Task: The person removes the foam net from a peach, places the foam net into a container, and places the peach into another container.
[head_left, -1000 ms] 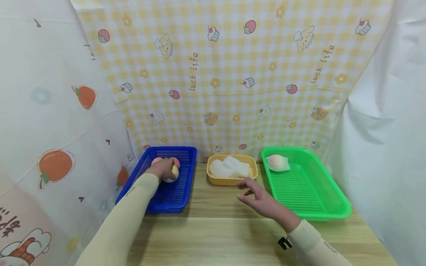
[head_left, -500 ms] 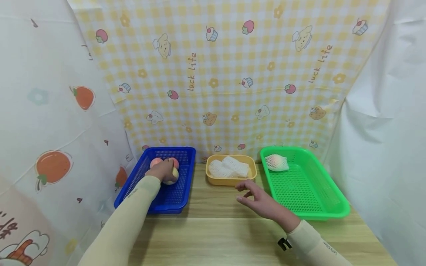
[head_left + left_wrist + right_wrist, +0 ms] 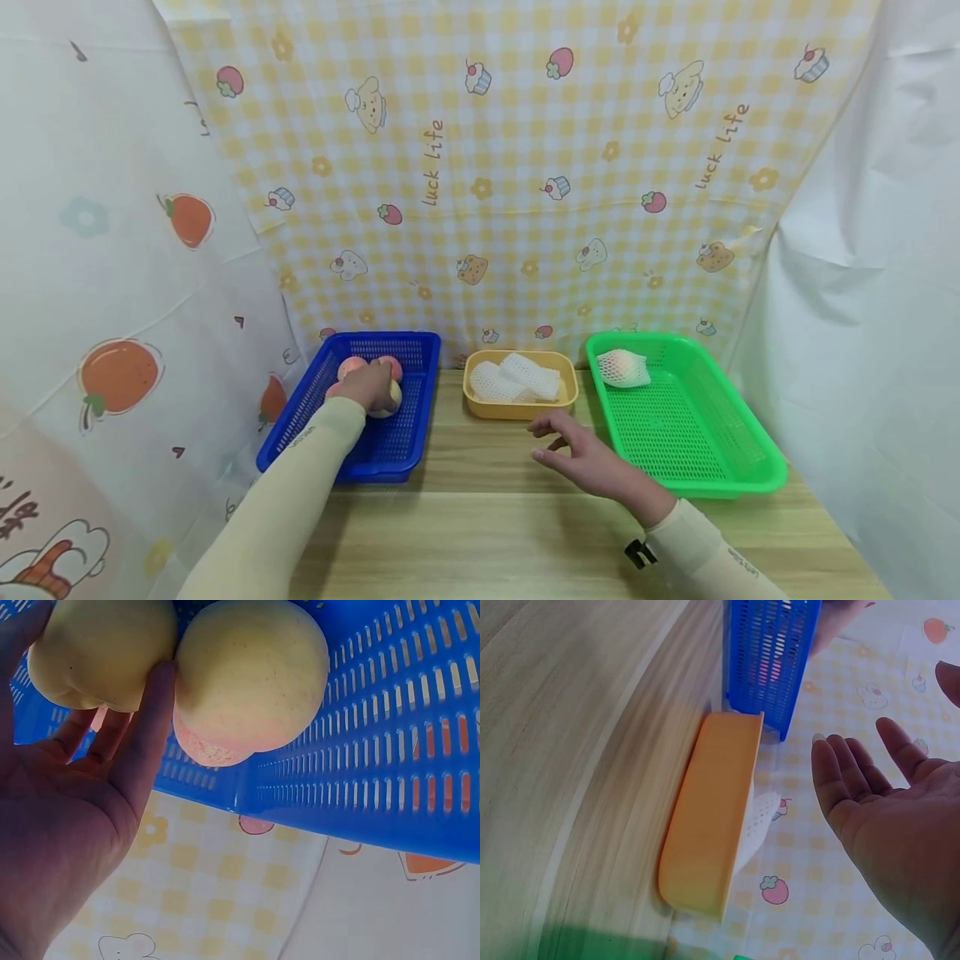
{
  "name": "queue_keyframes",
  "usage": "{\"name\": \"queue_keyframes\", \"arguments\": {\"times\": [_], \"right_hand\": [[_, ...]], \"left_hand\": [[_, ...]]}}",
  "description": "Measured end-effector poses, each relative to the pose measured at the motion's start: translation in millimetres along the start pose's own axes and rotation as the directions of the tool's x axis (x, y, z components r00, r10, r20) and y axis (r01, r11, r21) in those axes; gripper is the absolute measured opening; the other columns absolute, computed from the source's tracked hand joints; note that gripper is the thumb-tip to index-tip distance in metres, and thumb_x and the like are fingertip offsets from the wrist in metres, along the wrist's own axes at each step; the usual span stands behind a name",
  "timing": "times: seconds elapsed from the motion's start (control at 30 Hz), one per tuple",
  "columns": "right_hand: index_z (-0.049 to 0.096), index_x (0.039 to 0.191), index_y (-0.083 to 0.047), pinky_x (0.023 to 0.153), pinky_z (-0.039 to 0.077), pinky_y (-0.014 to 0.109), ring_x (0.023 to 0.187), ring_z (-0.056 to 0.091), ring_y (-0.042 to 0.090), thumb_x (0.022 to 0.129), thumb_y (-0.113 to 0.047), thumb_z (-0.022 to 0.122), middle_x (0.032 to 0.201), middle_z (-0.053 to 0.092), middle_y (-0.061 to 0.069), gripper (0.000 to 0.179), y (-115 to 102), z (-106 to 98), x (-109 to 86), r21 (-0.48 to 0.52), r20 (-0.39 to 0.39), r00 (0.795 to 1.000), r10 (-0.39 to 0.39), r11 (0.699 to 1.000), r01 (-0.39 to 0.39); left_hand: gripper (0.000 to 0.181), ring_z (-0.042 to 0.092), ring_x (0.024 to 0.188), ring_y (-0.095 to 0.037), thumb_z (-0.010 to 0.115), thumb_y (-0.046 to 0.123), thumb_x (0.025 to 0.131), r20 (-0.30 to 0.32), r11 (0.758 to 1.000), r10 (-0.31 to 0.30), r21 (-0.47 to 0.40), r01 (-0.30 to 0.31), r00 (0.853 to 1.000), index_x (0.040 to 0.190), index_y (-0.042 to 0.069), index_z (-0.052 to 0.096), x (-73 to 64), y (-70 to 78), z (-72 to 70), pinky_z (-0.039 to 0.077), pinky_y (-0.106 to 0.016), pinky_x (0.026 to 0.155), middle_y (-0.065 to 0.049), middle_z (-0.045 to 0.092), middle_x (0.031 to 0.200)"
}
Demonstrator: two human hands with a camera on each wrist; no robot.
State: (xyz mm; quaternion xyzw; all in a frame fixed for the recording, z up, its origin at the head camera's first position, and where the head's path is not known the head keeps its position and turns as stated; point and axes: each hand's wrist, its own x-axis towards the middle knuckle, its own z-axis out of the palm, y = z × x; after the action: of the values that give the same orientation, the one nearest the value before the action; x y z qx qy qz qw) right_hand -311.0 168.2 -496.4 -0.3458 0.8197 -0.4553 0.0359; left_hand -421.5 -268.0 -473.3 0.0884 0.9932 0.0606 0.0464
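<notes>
My left hand [image 3: 366, 387] reaches down into the blue basket [image 3: 386, 450] on the left. Its thumb and fingers curl round a pale yellow peach [image 3: 105, 649], with the index finger wedged against a second peach [image 3: 251, 671]. Other pinkish peaches [image 3: 351, 367] lie about the hand, partly covered by it. My right hand [image 3: 588, 460] hovers over the table in front of the small yellow tray [image 3: 521, 411], fingers loosely bent and holding nothing. White foam fruit nets [image 3: 516, 377] lie in that tray.
A green basket [image 3: 667, 433] stands on the right, with a fruit in a white foam net [image 3: 624, 368] in its far left corner. All three containers sit on a wooden table [image 3: 465, 542]. Patterned cloth [image 3: 510, 233] hangs behind, and more cloth closes both sides.
The left hand has shifted very slightly within the blue basket and covers a bit more of the yellow peach. The right hand has sunk slightly; the containers stay put.
</notes>
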Motion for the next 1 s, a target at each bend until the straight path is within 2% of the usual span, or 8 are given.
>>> {"name": "queue_keyframes", "arguments": {"times": [0.17, 0.43, 0.53, 0.67, 0.73, 0.8, 0.9, 1.0], "right_hand": [[0.060, 0.139, -0.014, 0.103, 0.058, 0.042, 0.133, 0.062, 0.037, 0.110, -0.016, 0.071, 0.141, 0.062, 0.004, 0.031, 0, 1, -0.1, -0.007, 0.007, 1.000, -0.012, 1.000, 0.012], [0.060, 0.139, -0.015, 0.103, 0.059, 0.044, 0.133, 0.063, 0.033, 0.111, -0.025, 0.071, 0.141, 0.062, 0.003, 0.032, -5, 0, -1.3, -0.022, 0.016, 1.000, -0.011, 1.000, 0.011], [0.060, 0.139, -0.015, 0.103, 0.059, 0.042, 0.133, 0.063, 0.035, 0.112, -0.026, 0.070, 0.140, 0.062, 0.003, 0.031, -6, 0, -1.7, -0.018, 0.025, 1.000, -0.014, 1.000, 0.014], [0.060, 0.138, -0.012, 0.101, 0.059, 0.040, 0.132, 0.063, 0.040, 0.112, -0.021, 0.070, 0.139, 0.062, 0.005, 0.029, -6, 1, -2.3, -0.015, 0.032, 0.999, -0.033, 0.999, 0.033], [0.060, 0.138, -0.013, 0.101, 0.059, 0.040, 0.132, 0.063, 0.040, 0.111, -0.019, 0.070, 0.139, 0.063, 0.005, 0.029, -6, 1, -2.3, -0.016, 0.030, 0.999, -0.029, 0.999, 0.029], [0.060, 0.138, -0.014, 0.102, 0.059, 0.040, 0.132, 0.063, 0.039, 0.111, -0.018, 0.070, 0.139, 0.063, 0.004, 0.028, -5, 0, -2.1, -0.017, 0.029, 0.999, -0.020, 1.000, 0.021], [0.060, 0.138, -0.015, 0.103, 0.058, 0.039, 0.133, 0.062, 0.036, 0.111, -0.018, 0.070, 0.139, 0.063, 0.002, 0.029, -4, 0, -1.8, -0.012, 0.031, 1.000, 0.002, 1.000, -0.001], [0.061, 0.138, -0.013, 0.103, 0.058, 0.039, 0.132, 0.062, 0.036, 0.111, -0.018, 0.070, 0.138, 0.064, 0.002, 0.029, -4, 0, -2.0, -0.001, 0.039, 0.999, 0.005, 1.000, -0.005]], "left_hand": [[0.069, 0.066, 0.098, -0.037, 0.087, 0.023, 0.086, -0.005, 1.000, -0.006, 0.011, 0.006, 1.000, 0.144, -0.004, 0.060, -0.1, -0.2, 0.9, 0.058, -0.056, 0.084, -0.031, 0.062, 0.134], [0.075, 0.067, 0.101, -0.037, 0.093, 0.035, 0.087, 0.011, 1.000, -0.024, -0.004, 0.024, 1.000, 0.143, -0.002, 0.060, 4.5, -3.6, -2.4, 0.058, -0.056, 0.087, -0.027, 0.065, 0.135], [0.079, 0.067, 0.119, -0.045, 0.088, 0.038, 0.093, 0.023, 1.000, -0.015, 0.015, 0.015, 1.000, 0.150, -0.006, 0.056, 1.0, -3.6, -10.5, 0.057, -0.060, 0.098, -0.032, 0.062, 0.143], [0.081, 0.049, 0.147, -0.054, 0.078, 0.039, 0.102, 0.026, 0.999, -0.026, -0.022, 0.027, 0.999, 0.161, -0.008, 0.046, -7.2, -1.5, -27.0, 0.045, -0.066, 0.116, -0.037, 0.045, 0.163], [0.076, 0.044, 0.150, -0.056, 0.073, 0.038, 0.105, 0.003, 0.997, -0.028, -0.066, 0.028, 1.000, 0.160, -0.007, 0.048, -10.8, 0.5, -35.7, 0.041, -0.068, 0.119, -0.037, 0.042, 0.165], [0.069, 0.048, 0.147, -0.054, 0.071, 0.038, 0.104, -0.038, 0.994, -0.021, -0.112, 0.017, 0.999, 0.157, -0.003, 0.053, -13.2, 3.4, -43.2, 0.042, -0.067, 0.118, -0.034, 0.047, 0.163], [0.058, 0.059, 0.135, -0.049, 0.070, 0.039, 0.105, -0.105, 0.986, 0.016, -0.162, -0.033, 0.994, 0.147, 0.000, 0.063, -17.3, 10.7, -49.1, 0.049, -0.064, 0.111, -0.028, 0.059, 0.152], [0.049, 0.065, 0.125, -0.041, 0.070, 0.039, 0.107, -0.168, 0.970, 0.066, -0.220, -0.103, 0.984, 0.141, 0.003, 0.067, -25.4, 23.5, -49.0, 0.053, -0.060, 0.105, -0.021, 0.066, 0.141]]}}
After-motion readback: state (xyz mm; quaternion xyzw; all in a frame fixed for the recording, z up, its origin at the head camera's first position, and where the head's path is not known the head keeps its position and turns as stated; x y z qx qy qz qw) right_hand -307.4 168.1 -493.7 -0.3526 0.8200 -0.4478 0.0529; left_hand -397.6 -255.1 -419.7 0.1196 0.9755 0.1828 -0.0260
